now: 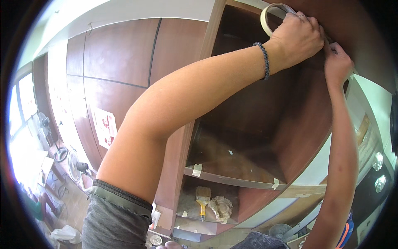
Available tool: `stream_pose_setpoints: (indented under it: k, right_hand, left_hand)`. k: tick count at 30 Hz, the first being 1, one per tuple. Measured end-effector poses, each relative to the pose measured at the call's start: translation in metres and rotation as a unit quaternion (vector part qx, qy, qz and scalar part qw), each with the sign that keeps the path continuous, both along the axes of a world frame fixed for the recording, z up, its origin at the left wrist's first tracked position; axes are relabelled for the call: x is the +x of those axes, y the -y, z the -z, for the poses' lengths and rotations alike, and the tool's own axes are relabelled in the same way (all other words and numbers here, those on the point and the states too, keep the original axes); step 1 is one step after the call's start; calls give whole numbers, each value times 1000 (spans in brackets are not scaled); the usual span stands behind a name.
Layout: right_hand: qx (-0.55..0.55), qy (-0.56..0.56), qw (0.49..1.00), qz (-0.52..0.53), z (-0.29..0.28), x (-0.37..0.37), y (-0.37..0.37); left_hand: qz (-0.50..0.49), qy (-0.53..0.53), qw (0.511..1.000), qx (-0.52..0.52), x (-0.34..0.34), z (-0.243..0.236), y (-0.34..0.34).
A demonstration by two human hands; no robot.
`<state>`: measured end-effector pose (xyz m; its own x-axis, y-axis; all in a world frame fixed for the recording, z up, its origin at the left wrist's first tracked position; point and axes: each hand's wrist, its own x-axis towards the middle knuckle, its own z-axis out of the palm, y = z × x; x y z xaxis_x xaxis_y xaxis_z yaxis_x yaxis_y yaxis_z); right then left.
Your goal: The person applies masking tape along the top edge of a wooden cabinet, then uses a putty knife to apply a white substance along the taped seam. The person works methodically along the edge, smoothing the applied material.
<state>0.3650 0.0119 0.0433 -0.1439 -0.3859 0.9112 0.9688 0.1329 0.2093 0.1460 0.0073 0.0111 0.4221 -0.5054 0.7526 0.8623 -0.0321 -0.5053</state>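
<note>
High at the upper right, my left hand (299, 38) is closed beside the edge of a dark brown open cabinet (244, 99), with a roll of cream masking tape (265, 20) held in it. Part of the roll is hidden behind the fingers. My right hand (339, 64) is right beside it, its fingers pinched together at the cabinet's upper right edge. Whatever lies between those fingertips is too small to make out. Short pieces of tape (197, 169) stick to the shelf edge below.
On the lower shelf lie a paintbrush (203, 201) with a yellow handle and a crumpled beige rag (221, 208). Wood-panelled doors (116, 54) stand at the left. Fans (74, 166) and a white bag (66, 235) are on the floor at far left.
</note>
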Motion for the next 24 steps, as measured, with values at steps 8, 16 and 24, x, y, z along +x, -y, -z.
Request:
stream_pose_setpoints:
  k: [8,16,24]
  right_hand:
    - [-7,7,997,-77,3,-10,-2]
    - [46,107,987,115,-2,15,-13]
    - [37,24,997,69,0,8,-22]
  left_hand:
    - [66,-20,997,25,-39,29,7]
    - [-16,-114,993,-22,-98,34,20]
    - [-64,108,973,-195,-169,35,30]
